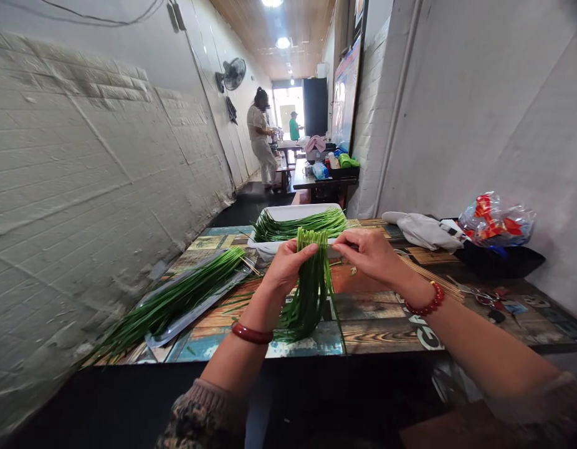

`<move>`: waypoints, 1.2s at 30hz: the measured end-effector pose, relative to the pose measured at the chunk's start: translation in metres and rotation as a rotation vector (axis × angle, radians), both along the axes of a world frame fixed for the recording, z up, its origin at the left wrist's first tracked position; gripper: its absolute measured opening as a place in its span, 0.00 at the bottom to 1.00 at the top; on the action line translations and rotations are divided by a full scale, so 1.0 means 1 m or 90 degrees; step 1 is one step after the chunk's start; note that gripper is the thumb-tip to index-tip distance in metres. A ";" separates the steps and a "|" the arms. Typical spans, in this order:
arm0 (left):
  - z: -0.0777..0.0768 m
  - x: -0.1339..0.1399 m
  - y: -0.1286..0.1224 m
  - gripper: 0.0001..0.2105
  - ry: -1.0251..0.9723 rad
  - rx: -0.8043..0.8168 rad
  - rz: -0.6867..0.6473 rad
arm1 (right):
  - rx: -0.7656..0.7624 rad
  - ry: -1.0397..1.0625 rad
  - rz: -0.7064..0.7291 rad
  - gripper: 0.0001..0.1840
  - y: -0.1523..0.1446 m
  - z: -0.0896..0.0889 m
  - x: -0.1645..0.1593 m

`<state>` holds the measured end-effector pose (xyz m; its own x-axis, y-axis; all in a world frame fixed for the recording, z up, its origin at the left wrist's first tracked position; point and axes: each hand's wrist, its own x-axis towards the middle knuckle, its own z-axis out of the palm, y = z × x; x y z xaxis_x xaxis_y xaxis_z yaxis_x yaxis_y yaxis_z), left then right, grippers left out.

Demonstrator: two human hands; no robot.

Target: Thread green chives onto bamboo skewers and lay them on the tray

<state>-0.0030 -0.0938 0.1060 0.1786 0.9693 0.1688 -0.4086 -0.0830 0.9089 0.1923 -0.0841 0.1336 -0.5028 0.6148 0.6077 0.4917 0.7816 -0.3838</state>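
My left hand is closed around a bunch of garlic chives, held upright above the table with pale cut ends on top. The long green leaves hang down and bend onto the tabletop. At the bunch's right side, near its top, my right hand pinches a thin wooden skewer; most of it is hidden by the fingers and the chives. Behind the hands stands a white tub with more chives lying in it. To the left, chives lie on a flat tray, with thin sticks poking out at their cut ends.
On the right lie a bundle of wooden skewers, scissors, a white cap and a plastic bag in a dark container. A person stands farther back, beside another table. A brick-patterned wall runs along the left.
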 end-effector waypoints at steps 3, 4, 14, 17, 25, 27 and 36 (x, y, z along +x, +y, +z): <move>-0.001 0.001 0.001 0.14 0.007 -0.014 0.008 | 0.003 -0.018 -0.009 0.11 -0.003 0.001 -0.001; -0.002 0.002 0.001 0.14 0.007 -0.016 0.016 | 0.005 -0.023 -0.016 0.11 -0.004 0.000 -0.002; -0.006 0.000 0.001 0.13 0.026 -0.003 0.030 | -0.004 -0.026 -0.019 0.11 -0.004 -0.002 -0.005; -0.006 -0.008 0.001 0.14 0.024 0.020 0.044 | -0.015 -0.023 -0.007 0.11 -0.001 -0.002 -0.002; -0.012 -0.012 0.000 0.12 0.054 0.065 0.089 | -0.020 -0.031 -0.006 0.11 -0.001 -0.004 0.001; -0.012 -0.008 -0.002 0.12 0.057 0.052 0.082 | -0.018 -0.035 -0.010 0.12 -0.003 -0.004 -0.001; -0.012 -0.005 -0.003 0.13 0.084 0.019 0.078 | -0.017 -0.031 -0.022 0.12 -0.006 -0.004 -0.001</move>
<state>-0.0082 -0.0972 0.0944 0.0817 0.9802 0.1802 -0.2719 -0.1520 0.9503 0.1910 -0.0900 0.1291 -0.5088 0.6483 0.5665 0.5370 0.7533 -0.3797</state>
